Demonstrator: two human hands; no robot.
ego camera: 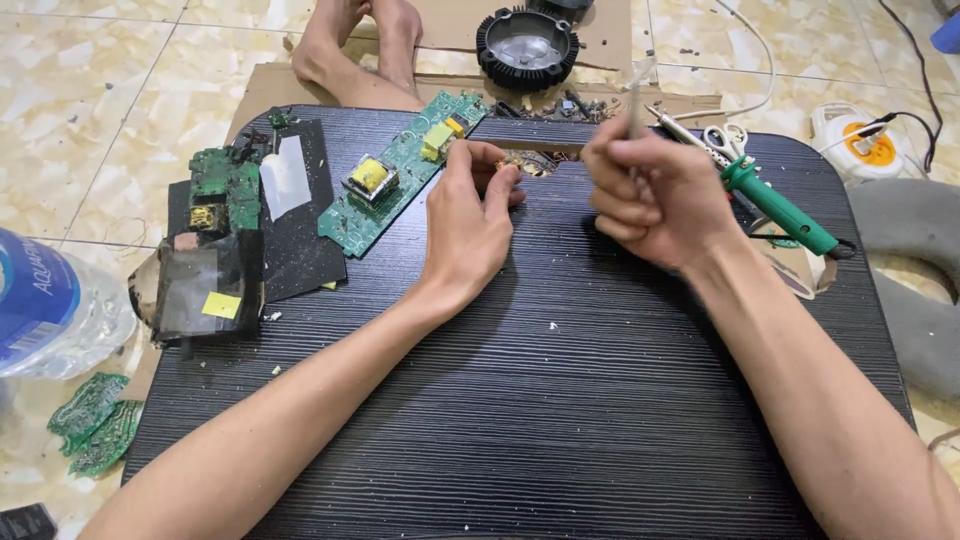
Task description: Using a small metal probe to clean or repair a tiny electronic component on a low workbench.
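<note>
Near the far edge of the dark wood-grain lap table (560,400), the left hand (470,225) pinches a small brownish part (512,163); the right hand (655,195) grips a thin pale rod (634,95) upright. The near half lies open.

The counter (560,400) is dark wood-grain laminate, matt and finely ridged. The green circuit board (395,190) looks like hard glossy plastic, and the soldering iron (780,208) has a smooth green plastic handle. The floor (90,100) is polished marbled tile, with rough brown cardboard (440,25) lying far off.

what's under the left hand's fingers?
A small brownish part peeks out at the left hand's fingertips, on the black tabletop by the rim notch. The fingers cover most of it, so its type can't be told.
</note>
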